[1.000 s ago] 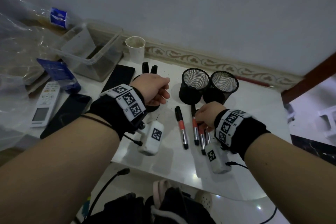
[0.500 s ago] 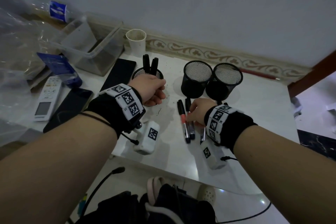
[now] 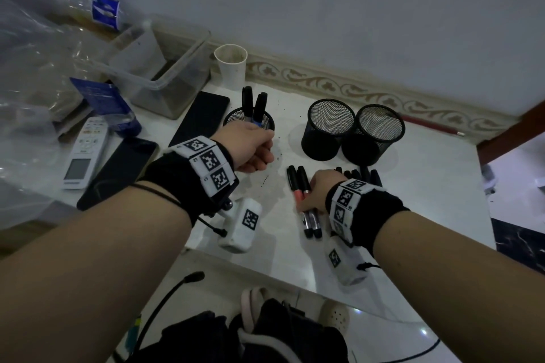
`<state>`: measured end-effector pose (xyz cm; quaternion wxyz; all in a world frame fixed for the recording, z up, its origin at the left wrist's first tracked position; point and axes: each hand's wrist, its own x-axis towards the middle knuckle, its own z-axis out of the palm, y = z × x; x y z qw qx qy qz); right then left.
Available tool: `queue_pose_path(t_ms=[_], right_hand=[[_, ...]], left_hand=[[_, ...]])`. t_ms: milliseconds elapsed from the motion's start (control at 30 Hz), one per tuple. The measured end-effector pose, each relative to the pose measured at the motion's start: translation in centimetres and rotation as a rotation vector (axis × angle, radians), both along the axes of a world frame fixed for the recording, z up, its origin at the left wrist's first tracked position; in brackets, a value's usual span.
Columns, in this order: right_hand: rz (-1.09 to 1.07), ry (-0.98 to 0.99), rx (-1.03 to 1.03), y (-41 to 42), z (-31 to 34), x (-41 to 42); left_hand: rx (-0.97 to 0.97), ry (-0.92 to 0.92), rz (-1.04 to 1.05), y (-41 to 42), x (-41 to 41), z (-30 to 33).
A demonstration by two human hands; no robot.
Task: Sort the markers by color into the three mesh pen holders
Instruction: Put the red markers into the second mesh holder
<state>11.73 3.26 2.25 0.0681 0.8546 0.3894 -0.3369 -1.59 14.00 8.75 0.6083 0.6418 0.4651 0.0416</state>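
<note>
I take the middle black mesh pen holder (image 3: 329,129) as my landmark. Just right of it, touching, stands a second empty mesh holder (image 3: 379,135); to its left a third mesh holder (image 3: 249,122) has two dark-capped markers (image 3: 254,103) standing in it. My left hand (image 3: 250,149) is curled beside that third holder — I cannot tell whether it holds anything. In front of the landmark, my right hand (image 3: 317,191) pinches two red-banded black markers (image 3: 303,197) lying side by side on the white tabletop (image 3: 427,186); more dark markers (image 3: 358,175) lie just behind that hand. Lifting both at once risks one slipping from the pinch and rolling off the near edge — and in this dim light I could misread a band colour.
</note>
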Motion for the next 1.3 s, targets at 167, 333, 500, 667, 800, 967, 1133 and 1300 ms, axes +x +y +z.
queue_pose_path(t_ms=[167,333,500,667,800,967,1133,1300], right_hand=[[0.045,-0.001,-0.055,0.4,-0.5,-0.1],[0.079,-0.017,0.015,0.4,-0.2,-0.3],[0.095,-0.030,0.103,0.2,0.6,0.1],[0.057,-0.012,0.240,-0.5,3.5,1.9],[0.045,0.021,0.307,-1.6,5.9,3.7],[-0.019,0.052,0.314,-2.9,8.5,6.4],[-0.207,0.113,0.441,-3.4,10.2,9.6],[-0.371,0.202,0.581,-3.4,10.8,11.4]], left_hand=[[-0.001,0.003,-0.006,0.1,0.0,0.1],[0.002,-0.010,-0.008,0.1,0.0,-0.1],[-0.006,-0.013,-0.014,0.2,0.1,0.1],[0.024,-0.028,-0.002,0.4,0.9,1.0],[0.032,-0.034,0.002,0.4,2.2,1.9],[0.005,-0.046,0.004,-0.1,5.0,2.7],[-0.017,-0.030,0.038,-0.9,7.9,2.1],[-0.045,0.045,0.102,-1.2,9.9,0.0]])
